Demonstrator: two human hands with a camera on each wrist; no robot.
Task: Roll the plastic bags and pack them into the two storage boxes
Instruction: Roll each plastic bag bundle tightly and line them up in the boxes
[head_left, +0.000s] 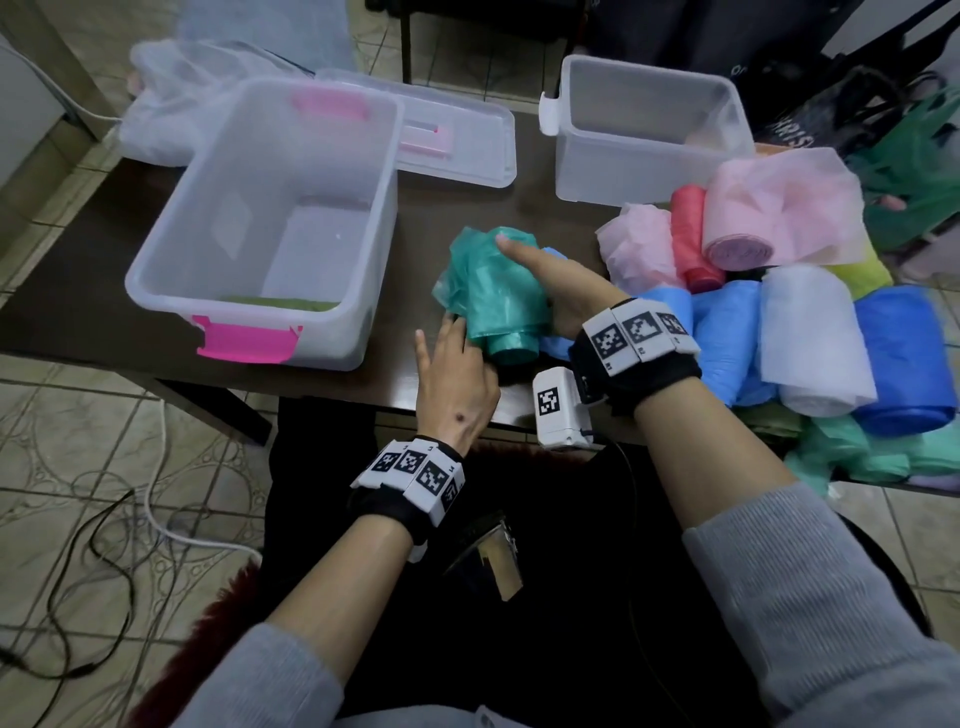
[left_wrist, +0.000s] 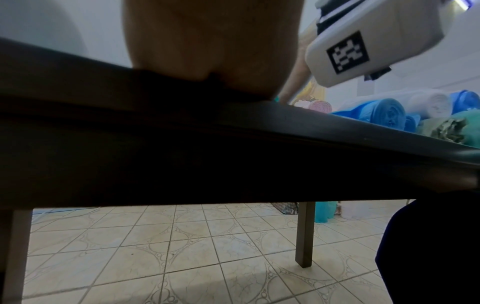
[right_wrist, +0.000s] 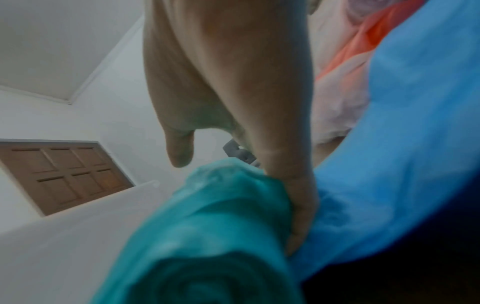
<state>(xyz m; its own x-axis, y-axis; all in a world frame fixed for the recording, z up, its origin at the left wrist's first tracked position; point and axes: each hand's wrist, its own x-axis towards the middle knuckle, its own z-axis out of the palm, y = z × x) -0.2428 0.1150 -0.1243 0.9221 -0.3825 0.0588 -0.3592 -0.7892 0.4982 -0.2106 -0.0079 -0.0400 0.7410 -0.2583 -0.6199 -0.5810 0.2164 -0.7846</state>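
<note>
A half-rolled teal plastic bag (head_left: 493, 296) lies on the dark table (head_left: 104, 291) between the two boxes. My right hand (head_left: 550, 275) grips its right side, thumb laid over the top and fingers (right_wrist: 298, 205) curled against the teal roll (right_wrist: 207, 236). My left hand (head_left: 452, 369) rests at the roll's near left end, its straight fingers touching the plastic and its thumb spread. The big clear box with pink latches (head_left: 156, 291) stands at the left with a green bag (head_left: 280, 304) on its floor. The smaller clear box (head_left: 623, 171) stands at the back right.
A pile of rolled bags (head_left: 779, 312) in pink, red, blue, white and green fills the table's right side, and a light blue bag (right_wrist: 402, 144) lies against the teal one. A clear lid (head_left: 457, 140) lies behind the left box. Cables run over the tiled floor (head_left: 104, 519).
</note>
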